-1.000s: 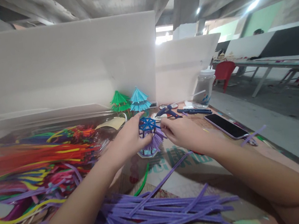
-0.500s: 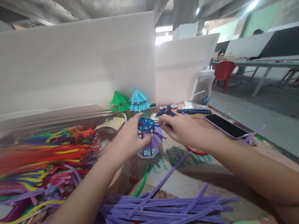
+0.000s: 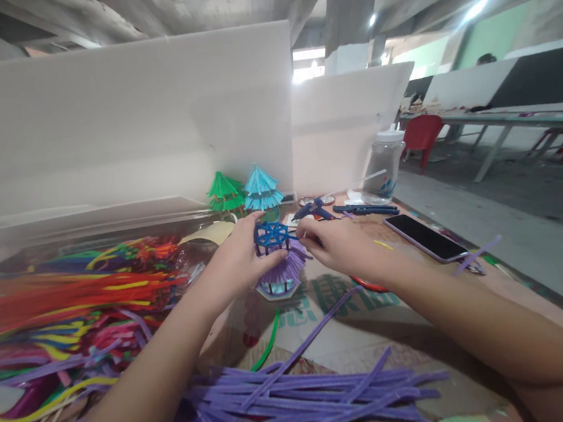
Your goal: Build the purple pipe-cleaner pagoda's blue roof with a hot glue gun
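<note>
My left hand (image 3: 245, 252) is closed around the left side of a small pavilion model (image 3: 279, 280), its thumb across the front. The model has a blue spoked top frame (image 3: 271, 233), dark posts, a purple pleated roof tier and a pale many-sided base. At the right edge of the blue frame, my right hand (image 3: 322, 240) has its fingertips pinched together. Whatever they hold is too small to name. Behind the model stand a green umbrella-roofed model (image 3: 225, 191) and a light blue one (image 3: 261, 187).
Purple pipe cleaners (image 3: 312, 402) lie in front; colourful bundles (image 3: 69, 300) fill the left. A glue gun (image 3: 314, 209), blue utility knife (image 3: 364, 210), phone (image 3: 425, 237) and clear plastic bottle (image 3: 384, 170) stand or lie to the right. A white board (image 3: 121, 120) rises behind.
The pavilion model and both hands have shifted slightly left. A short yellow strip now shows beside my right wrist.
</note>
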Motion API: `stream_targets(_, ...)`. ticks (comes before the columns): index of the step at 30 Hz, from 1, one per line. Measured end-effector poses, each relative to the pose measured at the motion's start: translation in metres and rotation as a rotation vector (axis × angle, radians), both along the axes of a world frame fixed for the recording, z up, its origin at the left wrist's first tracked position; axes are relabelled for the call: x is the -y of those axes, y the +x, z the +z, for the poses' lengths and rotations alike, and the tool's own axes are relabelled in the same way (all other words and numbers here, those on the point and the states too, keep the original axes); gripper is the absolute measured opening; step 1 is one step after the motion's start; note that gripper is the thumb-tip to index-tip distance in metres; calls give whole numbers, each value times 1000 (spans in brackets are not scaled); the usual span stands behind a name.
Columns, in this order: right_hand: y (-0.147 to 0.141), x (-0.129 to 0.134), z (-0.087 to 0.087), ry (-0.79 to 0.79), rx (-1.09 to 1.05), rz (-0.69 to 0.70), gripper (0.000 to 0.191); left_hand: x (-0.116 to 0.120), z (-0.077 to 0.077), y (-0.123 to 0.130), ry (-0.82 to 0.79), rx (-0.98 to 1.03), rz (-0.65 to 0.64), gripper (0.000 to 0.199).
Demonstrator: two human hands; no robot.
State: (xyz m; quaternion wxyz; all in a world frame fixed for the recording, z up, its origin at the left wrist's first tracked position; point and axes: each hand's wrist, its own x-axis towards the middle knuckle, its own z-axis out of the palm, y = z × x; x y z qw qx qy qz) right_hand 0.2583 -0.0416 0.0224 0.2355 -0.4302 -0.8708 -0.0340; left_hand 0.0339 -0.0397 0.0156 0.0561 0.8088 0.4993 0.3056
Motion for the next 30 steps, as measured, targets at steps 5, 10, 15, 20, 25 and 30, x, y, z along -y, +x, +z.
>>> stream_targets(5,1,-1,3,-23,-37,21,13,-3,-3,1,4,4,-41,76)
stream_targets(10,4,2,11,-143,-117,84,13,-7,-8,0,65,72,-147,76)
stream_targets(15,5,7,21,-251,-143,95,10,-9,-13,-1,162,35,-212,72)
stream_targets(20,6,6,23,-268,-81,118,12,-7,-15,1,203,-14,-247,70)
stream_targets(25,6,2,19,-276,-67,108,14,-6,-15,4,203,-7,-229,70)
stream_targets(30,6,-1,16,-292,-86,137,14,-6,-15,5,184,1,-202,68)
